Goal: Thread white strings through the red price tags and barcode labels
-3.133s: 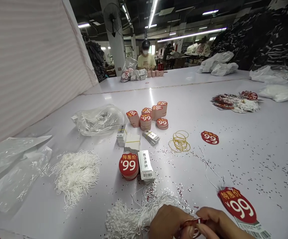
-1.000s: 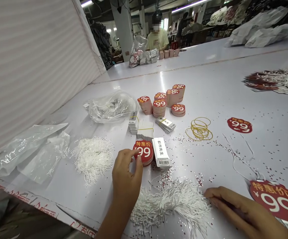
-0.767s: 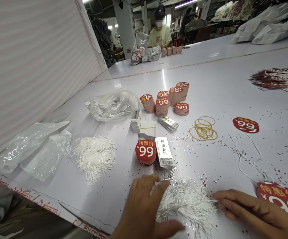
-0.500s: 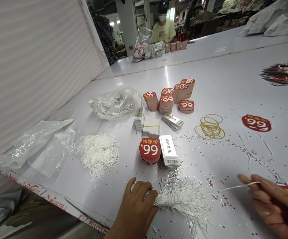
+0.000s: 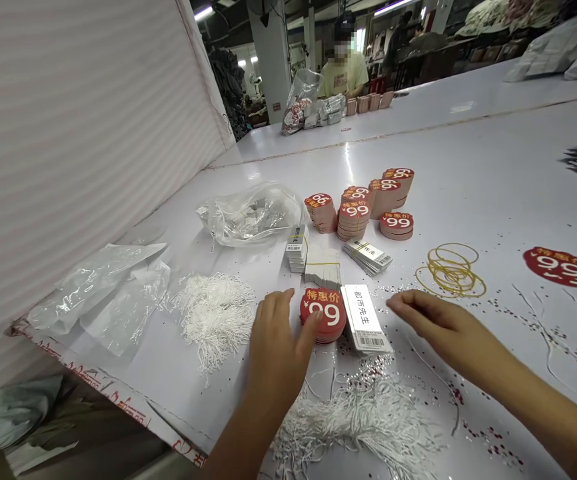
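Left hand (image 5: 276, 347) rests with its fingers loosely together and slightly curved, pinching nothing, its thumb (image 5: 316, 319) touching the face of a round red cardboard price-tag stack (image 5: 322, 315) printed "¥99". Right hand (image 5: 441, 327) is empty, its fingers extended and close together, and it is held just beside a stack of white rectangular barcode cards (image 5: 363, 319) without touching it.

The barcode card stack lies directly right of the price-tag stack. Its long axis runs from upper left to lower right, with the barcode end toward the person. The "99" on the price-tag stack reads upright from the person's side.

Count on the pale work table (image 5: 473, 160): five farther red tag stacks (image 5: 354, 217), as far as the overlap allows; one loose red tag (image 5: 561, 267), upside down from this side; three rubber-banded white card bundles (image 5: 323, 265); one tangle of gold rubber bands (image 5: 451, 270); one heap of white looped cord (image 5: 213, 320) left of the left hand; a second heap of white looped cord (image 5: 353, 427) below the hands; one clear plastic bag of small items (image 5: 251, 217); one flattened clear plastic bag (image 5: 103, 293). Red and silver glitter specks (image 5: 488, 433) are scattered around the hands.

One co-worker in a pale yellow T-shirt (image 5: 343, 67) sits at the far end of the table, beside four small pink stacks (image 5: 366, 102).
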`<action>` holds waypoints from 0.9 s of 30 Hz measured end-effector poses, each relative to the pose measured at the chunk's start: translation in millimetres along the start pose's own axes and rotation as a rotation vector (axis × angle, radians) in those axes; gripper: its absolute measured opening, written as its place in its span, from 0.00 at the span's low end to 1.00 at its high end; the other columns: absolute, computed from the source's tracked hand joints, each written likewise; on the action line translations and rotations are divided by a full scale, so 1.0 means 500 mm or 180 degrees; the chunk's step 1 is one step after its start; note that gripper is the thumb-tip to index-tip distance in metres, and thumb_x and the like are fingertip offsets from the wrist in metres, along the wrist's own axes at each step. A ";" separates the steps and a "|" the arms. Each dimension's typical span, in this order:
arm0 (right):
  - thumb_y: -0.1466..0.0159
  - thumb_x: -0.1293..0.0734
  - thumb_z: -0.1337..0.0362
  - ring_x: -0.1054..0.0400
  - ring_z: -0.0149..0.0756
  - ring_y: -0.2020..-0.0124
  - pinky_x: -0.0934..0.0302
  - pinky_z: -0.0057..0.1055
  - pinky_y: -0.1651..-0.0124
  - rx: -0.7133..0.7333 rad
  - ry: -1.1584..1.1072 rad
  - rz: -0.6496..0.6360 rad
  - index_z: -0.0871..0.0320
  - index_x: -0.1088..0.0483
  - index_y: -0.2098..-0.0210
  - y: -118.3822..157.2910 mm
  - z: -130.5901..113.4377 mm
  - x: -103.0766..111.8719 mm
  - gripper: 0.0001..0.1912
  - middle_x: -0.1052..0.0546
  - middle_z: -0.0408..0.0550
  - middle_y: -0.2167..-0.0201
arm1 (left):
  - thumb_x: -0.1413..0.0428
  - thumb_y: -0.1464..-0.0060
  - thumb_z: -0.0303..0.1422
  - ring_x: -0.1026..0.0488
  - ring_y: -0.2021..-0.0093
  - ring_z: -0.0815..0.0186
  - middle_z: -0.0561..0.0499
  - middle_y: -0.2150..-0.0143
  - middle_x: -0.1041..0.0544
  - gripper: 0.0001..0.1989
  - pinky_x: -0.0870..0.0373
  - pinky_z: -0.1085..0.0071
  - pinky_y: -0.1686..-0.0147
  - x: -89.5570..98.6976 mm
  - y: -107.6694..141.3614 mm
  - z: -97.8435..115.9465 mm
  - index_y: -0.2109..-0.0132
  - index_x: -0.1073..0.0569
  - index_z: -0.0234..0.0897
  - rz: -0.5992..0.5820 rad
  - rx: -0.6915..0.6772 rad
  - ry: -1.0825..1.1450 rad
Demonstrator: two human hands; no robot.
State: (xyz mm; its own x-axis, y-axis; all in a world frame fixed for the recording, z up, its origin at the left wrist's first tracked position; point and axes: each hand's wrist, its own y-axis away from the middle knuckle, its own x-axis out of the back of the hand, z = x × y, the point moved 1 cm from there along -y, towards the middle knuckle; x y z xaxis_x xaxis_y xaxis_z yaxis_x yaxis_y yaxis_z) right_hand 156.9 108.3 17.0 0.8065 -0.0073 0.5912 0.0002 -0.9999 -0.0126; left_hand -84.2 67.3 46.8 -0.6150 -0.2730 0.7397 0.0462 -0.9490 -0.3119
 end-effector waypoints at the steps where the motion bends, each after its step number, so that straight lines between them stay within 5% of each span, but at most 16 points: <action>1: 0.39 0.38 0.39 0.35 0.37 0.76 0.42 0.33 0.73 -0.0034 -0.0023 -0.0123 0.52 0.31 0.72 -0.013 -0.011 -0.013 0.23 0.29 0.42 0.78 | 0.47 0.35 0.39 0.27 0.49 0.51 0.39 0.50 0.24 0.18 0.27 0.50 0.51 -0.010 -0.013 0.002 0.43 0.30 0.33 -0.0088 0.0106 -0.0077; 5: 0.41 0.36 0.39 0.43 0.34 0.78 0.51 0.31 0.73 -0.0116 -0.0202 -0.0531 0.52 0.39 0.77 -0.043 -0.023 -0.042 0.24 0.37 0.38 0.81 | 0.49 0.34 0.36 0.27 0.52 0.52 0.41 0.53 0.24 0.15 0.27 0.51 0.53 -0.045 -0.021 -0.002 0.46 0.29 0.33 -0.0211 0.0031 -0.0322; 13: 0.43 0.37 0.38 0.47 0.34 0.77 0.52 0.32 0.72 -0.0267 -0.0488 -0.0784 0.51 0.39 0.78 -0.047 -0.031 -0.043 0.24 0.39 0.39 0.79 | 0.44 0.36 0.33 0.28 0.53 0.53 0.42 0.52 0.25 0.15 0.32 0.52 0.54 -0.061 0.001 -0.003 0.44 0.29 0.35 0.0780 -0.0321 -0.0295; 19: 0.46 0.38 0.37 0.49 0.33 0.78 0.53 0.32 0.73 -0.0294 -0.0599 -0.0880 0.51 0.39 0.80 -0.053 -0.039 -0.044 0.24 0.42 0.38 0.81 | 0.44 0.37 0.37 0.27 0.67 0.65 0.50 0.67 0.22 0.08 0.30 0.68 0.65 -0.026 -0.010 0.017 0.58 0.24 0.37 0.0188 0.0662 0.1792; 23: 0.45 0.38 0.37 0.46 0.35 0.77 0.50 0.33 0.71 -0.0270 -0.0486 -0.0724 0.52 0.39 0.80 -0.048 -0.041 -0.028 0.26 0.40 0.40 0.81 | 0.39 0.40 0.39 0.24 0.64 0.66 0.48 0.63 0.19 0.10 0.26 0.69 0.60 -0.006 0.001 0.041 0.59 0.24 0.36 0.0056 0.1230 0.3071; 27: 0.41 0.39 0.34 0.41 0.39 0.73 0.44 0.35 0.69 -0.0230 -0.0331 -0.0422 0.51 0.38 0.77 0.000 -0.045 0.003 0.27 0.37 0.42 0.78 | 0.36 0.43 0.38 0.23 0.62 0.64 0.45 0.58 0.18 0.16 0.26 0.69 0.61 -0.028 0.044 0.061 0.51 0.24 0.34 -0.0432 0.1799 0.3831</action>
State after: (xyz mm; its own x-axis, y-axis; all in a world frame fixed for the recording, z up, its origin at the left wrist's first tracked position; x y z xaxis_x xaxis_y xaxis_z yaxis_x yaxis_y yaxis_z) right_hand 144.7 107.8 36.1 0.8590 0.1222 0.4971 0.0713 -0.9902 0.1201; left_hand -50.6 45.6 47.7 -0.9337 -0.1413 -0.3291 0.0674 -0.9718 0.2261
